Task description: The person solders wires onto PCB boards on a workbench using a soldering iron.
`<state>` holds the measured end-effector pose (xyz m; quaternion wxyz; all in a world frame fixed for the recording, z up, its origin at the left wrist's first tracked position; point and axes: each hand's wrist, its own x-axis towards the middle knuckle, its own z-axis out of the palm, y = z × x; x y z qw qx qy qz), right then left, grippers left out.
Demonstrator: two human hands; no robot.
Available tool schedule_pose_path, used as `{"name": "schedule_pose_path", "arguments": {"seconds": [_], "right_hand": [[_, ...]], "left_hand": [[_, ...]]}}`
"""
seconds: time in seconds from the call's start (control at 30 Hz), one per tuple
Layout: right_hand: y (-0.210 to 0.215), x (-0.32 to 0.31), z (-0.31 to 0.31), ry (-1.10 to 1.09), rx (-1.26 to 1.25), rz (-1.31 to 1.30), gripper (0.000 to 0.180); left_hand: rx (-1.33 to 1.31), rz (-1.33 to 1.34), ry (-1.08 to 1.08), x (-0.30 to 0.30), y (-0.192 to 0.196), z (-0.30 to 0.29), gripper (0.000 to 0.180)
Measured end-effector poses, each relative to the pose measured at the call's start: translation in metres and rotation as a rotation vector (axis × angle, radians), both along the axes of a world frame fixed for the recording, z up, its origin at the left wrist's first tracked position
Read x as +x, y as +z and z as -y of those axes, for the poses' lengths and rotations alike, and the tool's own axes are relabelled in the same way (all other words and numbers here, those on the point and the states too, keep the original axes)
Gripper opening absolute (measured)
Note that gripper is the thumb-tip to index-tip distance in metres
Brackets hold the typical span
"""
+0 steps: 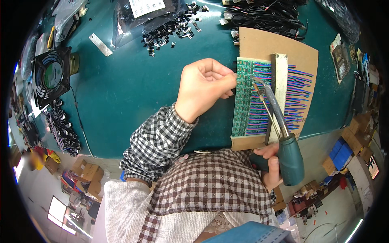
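Note:
My left hand (204, 87) is closed in a pinch at the left edge of a green circuit board panel (242, 105); whatever its fingertips hold is too small or hidden to make out. Blue, red and black wires (298, 91) run in a row from the panel toward the right. My right hand (272, 164) grips a soldering gun (291, 160) with a green handle, and its bent metal tip reaches over the panel near the upper wires. A long metal bar (280, 77) lies across the wires. Underneath is a sheet of brown cardboard (279, 40).
Loose black three-legged components (174, 30) lie beside a plastic bag (148, 18) at the far side. Black cables (263, 18) are heaped behind the cardboard. A small fan (52, 76) stands left, near a black cable bundle (63, 127). A metal strip (100, 44) lies on the green table (121, 89).

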<state>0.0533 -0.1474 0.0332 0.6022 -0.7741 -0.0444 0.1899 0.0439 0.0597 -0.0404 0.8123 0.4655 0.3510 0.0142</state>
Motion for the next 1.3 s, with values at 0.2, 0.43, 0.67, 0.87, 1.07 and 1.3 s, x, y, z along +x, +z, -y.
{"name": "schedule_pose_path", "arguments": {"seconds": [0.2, 0.43, 0.67, 0.87, 1.07, 1.3], "right_hand": [[-0.003, 0.006, 0.006, -0.043, 0.155, 0.010, 0.034], [-0.005, 0.022, 0.016, -0.007, 0.276, -0.161, 0.040], [-0.003, 0.024, 0.017, -0.011, 0.320, -0.202, 0.039], [-0.008, 0.022, 0.026, -0.054, 0.392, -0.186, 0.037], [-0.003, 0.017, 0.020, -0.053, 0.339, -0.179, 0.036], [-0.004, 0.012, 0.019, -0.032, 0.377, -0.152, 0.036]], "left_hand": [[0.097, 0.047, 0.089, -0.015, 0.009, -0.012, 0.017], [1.220, -0.113, 0.012, -0.009, -0.002, -0.053, 0.016], [1.295, -0.122, 0.022, 0.009, -0.010, -0.054, 0.007], [1.244, -0.156, 0.074, -0.010, 0.001, -0.044, 0.011], [1.347, -0.213, 0.054, -0.007, 0.008, -0.049, 0.012], [1.478, -0.163, -0.004, 0.001, -0.006, -0.048, 0.011]]}}
